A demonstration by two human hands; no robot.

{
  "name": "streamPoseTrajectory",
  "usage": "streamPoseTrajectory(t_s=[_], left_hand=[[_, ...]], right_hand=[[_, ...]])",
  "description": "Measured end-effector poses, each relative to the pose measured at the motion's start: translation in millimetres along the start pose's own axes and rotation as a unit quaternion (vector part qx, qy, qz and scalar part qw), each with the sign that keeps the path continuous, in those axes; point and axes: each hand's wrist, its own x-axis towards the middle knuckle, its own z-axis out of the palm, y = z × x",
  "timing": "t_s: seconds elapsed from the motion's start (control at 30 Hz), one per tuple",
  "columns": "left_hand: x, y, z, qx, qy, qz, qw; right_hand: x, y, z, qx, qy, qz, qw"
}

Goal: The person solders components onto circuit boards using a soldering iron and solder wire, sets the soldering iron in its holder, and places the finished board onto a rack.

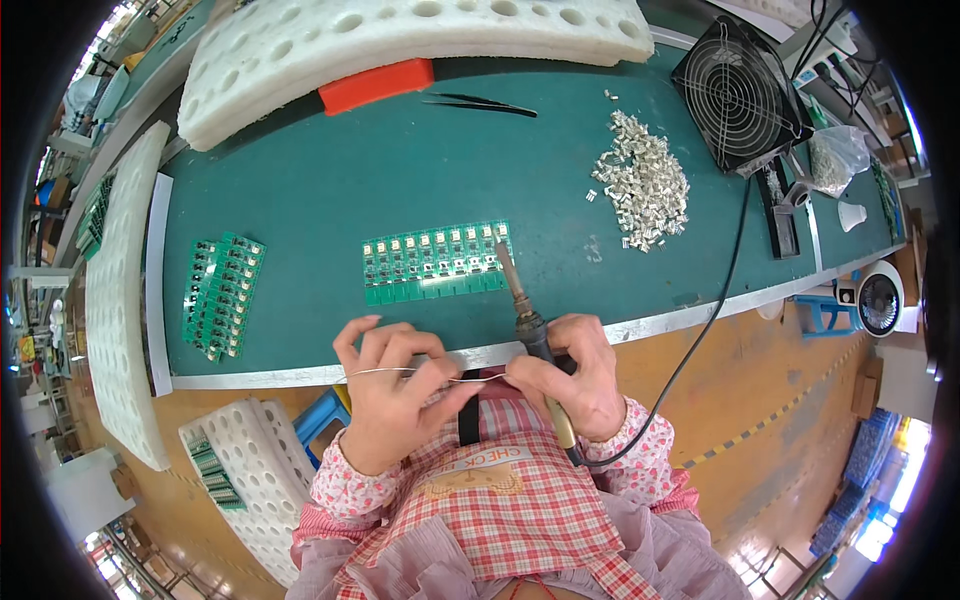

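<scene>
My right hand [580, 378] is closed round the handle of a soldering iron [533, 335], whose tip points away toward a green circuit board panel [437, 262] on the bench. Between the thumb and fingers of my left hand [400, 385] runs a thin silvery solder wire [375, 371]. It stretches across to the fingers of my right hand, just off the bench's front edge. The panel lies flat, with a row of small pale parts along its far side; neither hand touches it.
Stacked circuit boards [222, 295] lie at the left. Small metal parts [645, 185] form a heap at the right, near a black fan [735, 95]. Tweezers [485, 104], a red block [377, 86] and white perforated foam [400, 35] are at the back. The iron's cable [705, 340] crosses the front edge.
</scene>
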Motion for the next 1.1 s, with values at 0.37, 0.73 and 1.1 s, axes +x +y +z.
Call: streamPoseTrajectory(t_s=[0.37, 0.73, 1.1], left_hand=[[-1, -26, 0, 0.004, 0.094, -0.105, 0.99], [13, -25, 21, 0.008, 0.112, -0.056, 0.992], [16, -24, 25, 0.024, 0.109, -0.064, 0.992]], right_hand=[[2, 2, 6, 0.095, 0.142, 0.003, 0.985], [9, 2, 25, 0.125, 0.121, 0.001, 0.985], [14, 1, 25, 0.102, 0.087, 0.003, 0.991]])
